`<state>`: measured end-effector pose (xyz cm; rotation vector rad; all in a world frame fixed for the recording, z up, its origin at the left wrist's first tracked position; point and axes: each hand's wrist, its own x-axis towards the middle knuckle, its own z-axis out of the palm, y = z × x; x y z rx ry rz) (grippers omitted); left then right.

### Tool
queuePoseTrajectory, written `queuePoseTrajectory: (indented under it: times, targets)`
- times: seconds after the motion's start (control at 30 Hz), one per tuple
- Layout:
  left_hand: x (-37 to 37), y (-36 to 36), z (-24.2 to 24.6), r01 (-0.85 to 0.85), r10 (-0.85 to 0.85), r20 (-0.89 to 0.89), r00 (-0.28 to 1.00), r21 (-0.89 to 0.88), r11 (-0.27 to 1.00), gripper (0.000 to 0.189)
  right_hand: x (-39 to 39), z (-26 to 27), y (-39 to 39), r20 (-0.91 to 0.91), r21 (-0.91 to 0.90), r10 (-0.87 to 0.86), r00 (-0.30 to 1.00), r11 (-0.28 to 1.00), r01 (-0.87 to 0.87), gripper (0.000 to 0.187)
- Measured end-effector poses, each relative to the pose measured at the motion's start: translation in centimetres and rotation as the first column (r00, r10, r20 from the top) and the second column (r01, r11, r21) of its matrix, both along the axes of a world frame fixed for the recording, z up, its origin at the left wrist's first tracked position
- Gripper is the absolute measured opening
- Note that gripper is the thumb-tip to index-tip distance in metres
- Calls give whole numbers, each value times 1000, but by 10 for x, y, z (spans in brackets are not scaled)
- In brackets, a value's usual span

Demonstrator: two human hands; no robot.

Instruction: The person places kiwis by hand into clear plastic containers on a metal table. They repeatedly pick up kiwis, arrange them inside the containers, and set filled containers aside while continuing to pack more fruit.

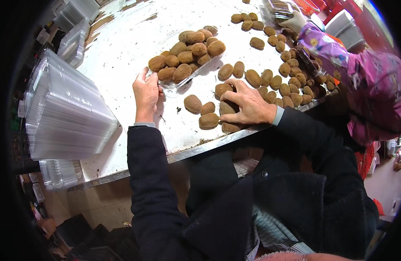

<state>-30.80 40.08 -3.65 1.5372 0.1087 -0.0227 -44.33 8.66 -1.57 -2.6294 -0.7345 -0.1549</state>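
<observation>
A clear plastic clamshell tray [200,72] heaped with kiwifruit [186,57] lies on the white tabletop [128,49]. My left hand [147,93] grips the tray's near left corner between thumb and fingers. To the right of the tray, my right hand [247,103] is spread over loose kiwifruit near the table's front edge; its fingers curl around a dark kiwifruit [229,107], and whether they grip it firmly I cannot tell. Another kiwifruit [223,89] touches its fingertips. A few more kiwifruit [208,120] lie just left of this hand.
Tall nested stacks of clear plastic trays [66,114] stand at the left. Many loose kiwifruit [295,81] spread across the right side. A co-worker's gloved hand [294,22] and purple floral sleeve [331,49] reach in at the upper right, by another filled clear container [278,9].
</observation>
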Motion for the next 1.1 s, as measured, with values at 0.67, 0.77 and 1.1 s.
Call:
queuePoseTrajectory:
  times: [0.67,0.77,1.1]
  targets:
    - [-4,-2,2,-60,62,33,997,-75,995,67,184,80,116,72,-229,-90,993,968,104,87]
    - [1,-4,6,-68,77,57,995,-138,988,66,193,66,124,-6,-302,-102,995,949,95,93]
    - [-3,-7,16,-57,61,8,998,-250,967,64,204,46,110,60,4,-141,988,990,141,68]
